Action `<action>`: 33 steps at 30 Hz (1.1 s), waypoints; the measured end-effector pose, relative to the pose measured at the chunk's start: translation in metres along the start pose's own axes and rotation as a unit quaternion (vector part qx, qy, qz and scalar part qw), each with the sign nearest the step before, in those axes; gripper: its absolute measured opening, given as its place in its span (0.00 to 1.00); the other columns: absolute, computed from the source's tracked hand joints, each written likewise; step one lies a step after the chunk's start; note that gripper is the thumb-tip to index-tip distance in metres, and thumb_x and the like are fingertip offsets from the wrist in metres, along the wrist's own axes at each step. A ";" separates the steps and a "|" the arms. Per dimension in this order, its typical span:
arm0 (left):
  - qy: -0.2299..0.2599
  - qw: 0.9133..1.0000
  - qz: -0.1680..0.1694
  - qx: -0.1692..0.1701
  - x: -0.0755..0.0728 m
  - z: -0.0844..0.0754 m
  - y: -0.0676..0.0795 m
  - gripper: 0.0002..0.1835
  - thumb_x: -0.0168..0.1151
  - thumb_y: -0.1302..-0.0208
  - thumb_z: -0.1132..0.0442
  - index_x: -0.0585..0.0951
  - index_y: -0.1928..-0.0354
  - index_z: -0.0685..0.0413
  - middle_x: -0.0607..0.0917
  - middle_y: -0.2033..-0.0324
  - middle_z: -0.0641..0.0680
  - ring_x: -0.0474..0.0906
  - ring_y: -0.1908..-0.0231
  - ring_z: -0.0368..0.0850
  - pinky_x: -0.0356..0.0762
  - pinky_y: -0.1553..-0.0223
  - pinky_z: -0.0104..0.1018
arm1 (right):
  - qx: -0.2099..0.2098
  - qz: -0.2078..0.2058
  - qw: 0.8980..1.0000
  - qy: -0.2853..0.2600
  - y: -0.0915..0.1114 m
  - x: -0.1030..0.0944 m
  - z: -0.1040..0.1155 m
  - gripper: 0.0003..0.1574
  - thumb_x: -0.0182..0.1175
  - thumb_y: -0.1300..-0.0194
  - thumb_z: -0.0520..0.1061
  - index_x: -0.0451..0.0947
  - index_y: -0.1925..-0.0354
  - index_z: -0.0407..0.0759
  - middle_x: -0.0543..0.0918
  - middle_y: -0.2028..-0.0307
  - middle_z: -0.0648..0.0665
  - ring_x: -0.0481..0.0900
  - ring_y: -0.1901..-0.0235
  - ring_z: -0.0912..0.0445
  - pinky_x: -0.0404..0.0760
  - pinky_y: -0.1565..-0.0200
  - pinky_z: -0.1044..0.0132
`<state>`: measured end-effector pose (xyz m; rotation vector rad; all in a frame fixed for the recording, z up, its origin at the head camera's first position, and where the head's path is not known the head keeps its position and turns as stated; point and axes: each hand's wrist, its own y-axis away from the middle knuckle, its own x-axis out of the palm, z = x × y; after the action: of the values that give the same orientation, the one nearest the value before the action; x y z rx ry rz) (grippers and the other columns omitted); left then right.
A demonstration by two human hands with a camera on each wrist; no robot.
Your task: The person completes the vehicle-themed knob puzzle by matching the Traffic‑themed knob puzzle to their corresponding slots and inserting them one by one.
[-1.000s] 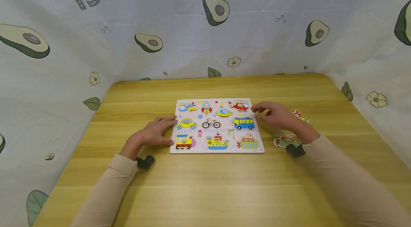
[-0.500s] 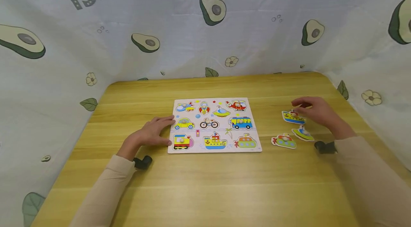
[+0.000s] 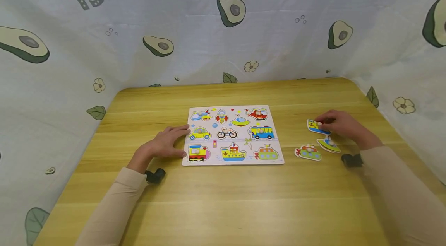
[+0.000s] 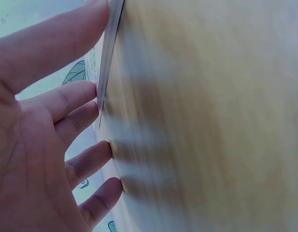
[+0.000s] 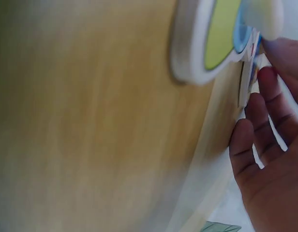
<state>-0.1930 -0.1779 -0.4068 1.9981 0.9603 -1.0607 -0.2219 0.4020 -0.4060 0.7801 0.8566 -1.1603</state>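
Observation:
A pale puzzle board (image 3: 217,141) with vehicle pictures lies flat on the table. My left hand (image 3: 163,143) rests at its left edge, fingers spread and thumb tip at the lower corner; in the left wrist view the thumb (image 4: 57,43) meets the board's side. To the right of the board, my right hand (image 3: 343,126) pinches at the middle of a boat puzzle piece (image 3: 313,127), covering its right part. Just below lies a flying-saucer piece (image 3: 328,144) with a knob, large and close in the right wrist view. A submarine piece (image 3: 308,152) lies to its left.
Knobbed pieces such as the bus (image 3: 262,132), car (image 3: 200,134) and train (image 3: 198,154) sit in the board. The boat spot (image 3: 233,154) on it shows a picture without a knob. A white avocado-print cloth (image 3: 195,29) hangs behind the wooden table (image 3: 226,203).
My right hand has moved from the board's right edge out to the loose pieces, then down onto the boat piece. The left hand stays at the board's left edge.

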 end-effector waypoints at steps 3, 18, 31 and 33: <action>0.002 1.000 0.000 -0.002 -0.001 0.000 0.002 0.42 0.69 0.42 0.51 0.65 0.27 0.53 0.59 0.23 0.55 0.55 0.28 0.63 0.55 0.31 0.66 | 0.006 -0.005 1.000 -0.006 -0.001 0.000 0.001 0.22 0.62 0.31 0.48 0.81 0.47 0.34 0.80 0.49 0.31 0.72 0.60 0.67 0.72 0.59 0.73; 0.005 1.000 0.000 -0.001 -0.001 -0.003 0.001 0.42 0.69 0.42 0.51 0.65 0.27 0.53 0.59 0.23 0.56 0.55 0.28 0.63 0.55 0.31 0.66 | -0.035 -0.030 0.999 -0.005 -0.006 -0.003 0.044 0.17 0.60 0.29 0.49 0.85 0.50 0.41 0.79 0.47 0.37 0.76 0.53 0.47 0.74 0.55 0.59; 0.009 1.000 -0.001 0.002 0.000 -0.001 0.002 0.42 0.69 0.42 0.52 0.65 0.27 0.53 0.59 0.23 0.56 0.54 0.27 0.64 0.53 0.31 0.68 | -0.077 -0.015 0.995 -0.057 -0.020 0.007 0.108 0.14 0.63 0.32 0.44 0.86 0.51 0.41 0.78 0.46 0.39 0.76 0.47 0.44 0.74 0.56 0.74; 0.011 1.000 -0.001 0.001 -0.001 -0.001 0.002 0.42 0.70 0.42 0.52 0.65 0.26 0.53 0.58 0.23 0.56 0.54 0.27 0.63 0.53 0.31 0.68 | -0.084 -0.017 0.994 -0.067 -0.023 0.010 0.114 0.14 0.63 0.32 0.44 0.86 0.52 0.41 0.78 0.46 0.39 0.76 0.48 0.45 0.74 0.57 0.75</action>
<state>-0.1910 -0.1784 -0.4051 2.0146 0.9740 -1.0431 -0.2237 0.2936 -0.3636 0.5457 0.8448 -1.1419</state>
